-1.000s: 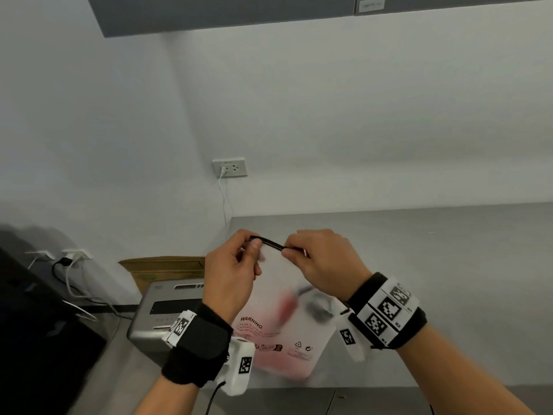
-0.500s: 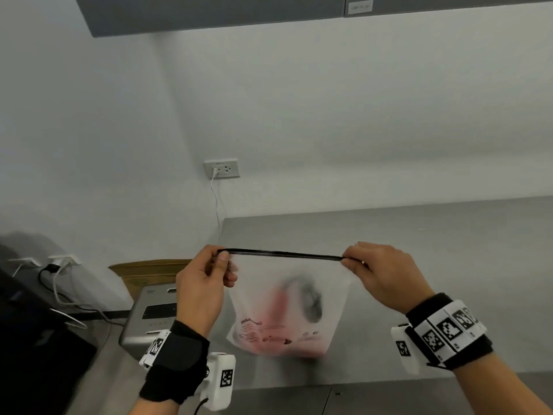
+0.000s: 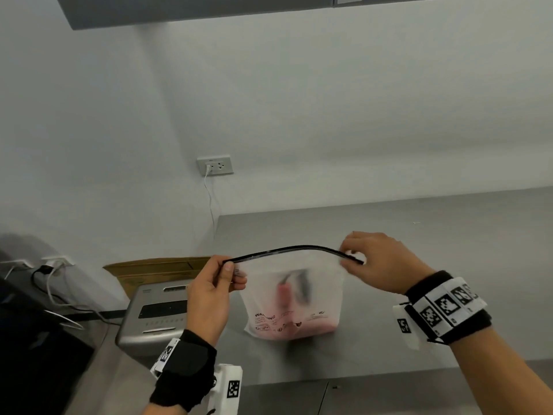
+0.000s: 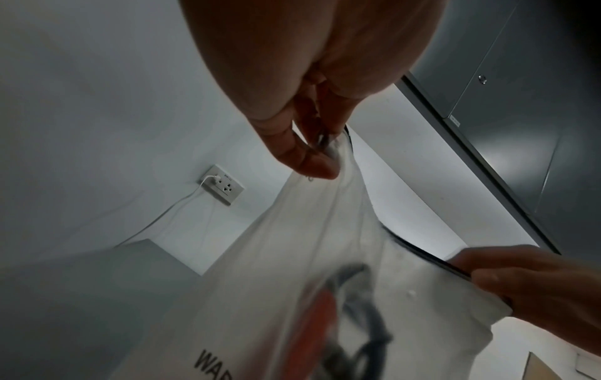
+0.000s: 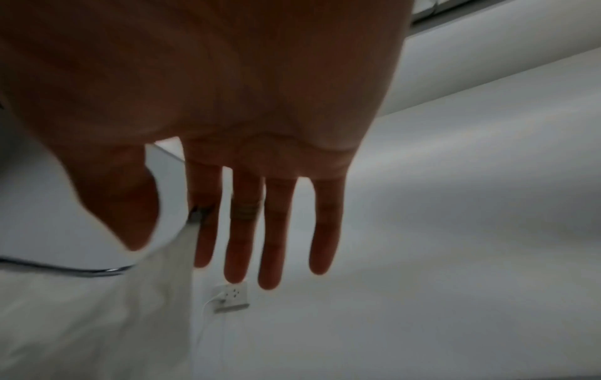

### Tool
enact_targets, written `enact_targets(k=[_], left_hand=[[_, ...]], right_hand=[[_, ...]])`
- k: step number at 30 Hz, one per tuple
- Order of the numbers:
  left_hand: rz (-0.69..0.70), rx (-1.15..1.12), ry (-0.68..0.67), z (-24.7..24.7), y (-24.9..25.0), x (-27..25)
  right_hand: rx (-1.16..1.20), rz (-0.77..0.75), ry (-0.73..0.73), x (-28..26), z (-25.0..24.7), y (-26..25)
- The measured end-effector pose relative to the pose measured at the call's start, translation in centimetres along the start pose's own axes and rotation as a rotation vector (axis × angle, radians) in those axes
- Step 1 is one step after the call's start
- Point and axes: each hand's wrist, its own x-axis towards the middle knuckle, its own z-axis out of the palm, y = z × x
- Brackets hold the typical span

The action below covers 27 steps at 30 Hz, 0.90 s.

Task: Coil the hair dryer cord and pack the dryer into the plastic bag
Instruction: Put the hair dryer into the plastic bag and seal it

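Observation:
A frosted plastic bag (image 3: 317, 283) with a black zip strip (image 3: 287, 250) hangs between my hands over the grey counter (image 3: 449, 235). The hair dryer (image 3: 285, 292) shows through it as a blurred red and black shape. My left hand (image 3: 232, 269) pinches the strip's left end. My right hand (image 3: 348, 257) pinches its right end. The left wrist view looks up at the bag (image 4: 292, 257), the dryer (image 4: 318, 321), my left hand (image 4: 322, 151) and my right hand (image 4: 481, 277). In the right wrist view my right hand (image 5: 175, 226) holds the bag's edge (image 5: 97, 308) between thumb and forefinger, with the other fingers straight.
A wall socket (image 3: 215, 165) with a white cable plugged in sits behind the counter's left corner. A grey machine (image 3: 155, 316) and a cardboard box (image 3: 155, 268) stand left of the counter. A dark cabinet (image 3: 209, 7) hangs overhead.
A second ago my hands were close together on the strip. The right hand has slid to the bag's right end, and the strip, straight half a second ago, now bows upward.

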Motion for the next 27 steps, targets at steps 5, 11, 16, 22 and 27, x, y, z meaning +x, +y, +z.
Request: enact_targets(k=[5,11,16,22,27], left_hand=[[0.02,0.011,-0.019,0.5,-0.1,-0.2],[0.026,0.024,-0.034,0.6,-0.6,0.1],[-0.046,0.045,-0.06,1.1,-1.2,0.0],[-0.095,0.304,-0.222,2.1,-3.1,-1.2],[-0.047,0.611,-0.538,5.2,-6.9,-4.8]], right_hand=[[0.201,-0.077,-0.234,4.5,5.0,-2.7],[0.363,0.061,-0.292,6.7,12.7,-4.6],[0.597,0.353,-0.193,5.9,17.2,-2.9],[1.38,0.941,-0.015,1.6,21.8,2.4],[1.568,1.034,0.103,-1.6,22.3,4.4]])
